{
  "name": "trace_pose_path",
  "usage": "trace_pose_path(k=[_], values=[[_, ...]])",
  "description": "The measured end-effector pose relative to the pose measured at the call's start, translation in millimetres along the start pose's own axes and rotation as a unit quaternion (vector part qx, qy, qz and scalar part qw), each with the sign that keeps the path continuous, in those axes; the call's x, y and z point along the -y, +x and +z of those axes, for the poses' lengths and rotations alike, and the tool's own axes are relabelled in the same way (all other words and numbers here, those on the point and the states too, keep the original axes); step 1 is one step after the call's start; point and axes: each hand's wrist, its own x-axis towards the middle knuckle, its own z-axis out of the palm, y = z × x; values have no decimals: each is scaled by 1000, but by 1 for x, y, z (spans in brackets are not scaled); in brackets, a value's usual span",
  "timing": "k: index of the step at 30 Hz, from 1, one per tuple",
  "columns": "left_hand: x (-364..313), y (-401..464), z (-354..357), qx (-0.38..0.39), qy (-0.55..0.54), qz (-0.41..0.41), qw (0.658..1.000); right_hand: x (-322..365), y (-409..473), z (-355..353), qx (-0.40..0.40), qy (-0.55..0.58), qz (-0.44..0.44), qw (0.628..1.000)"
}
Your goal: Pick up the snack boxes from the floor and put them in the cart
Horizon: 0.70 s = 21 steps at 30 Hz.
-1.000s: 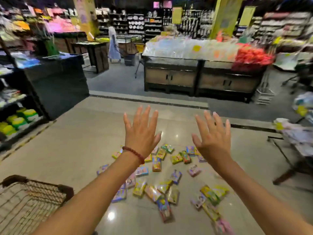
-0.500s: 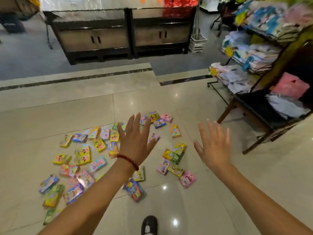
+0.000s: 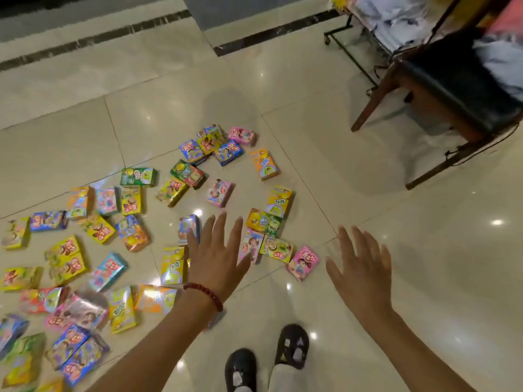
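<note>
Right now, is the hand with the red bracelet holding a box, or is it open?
Open. The left hand has its fingers spread straight above the snack boxes and grips none. The red bracelet sits on its wrist.

- A glossy cream tiled floor point(image 3: 368, 171) is marked by a dark inlaid strip point(image 3: 271, 32) across the top.
- A wooden display rack point(image 3: 441, 89) with a black shelf is seen at the upper right; pale packaged goods point(image 3: 396, 21) are stacked on it.
- Two dark shoes point(image 3: 291, 346) are planted on the tiles at the bottom.
</note>
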Motion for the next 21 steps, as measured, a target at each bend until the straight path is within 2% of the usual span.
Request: trace_pose_path(k=[7, 11, 14, 16, 21], values=[[-30, 72, 236, 100, -18, 11, 995, -47, -16, 240, 107, 12, 62, 992], [-34, 103, 363, 145, -30, 75, 986, -65, -38, 367, 155, 21, 84, 984], [-29, 125, 434, 179, -21, 106, 978, -74, -43, 435, 235, 53, 152, 959], [-27, 143, 471, 198, -7, 124, 972, -79, -42, 471, 228, 72, 180, 954], [-25, 186, 524, 253, 49, 163, 952, -79, -48, 553, 134, 135, 249, 950]])
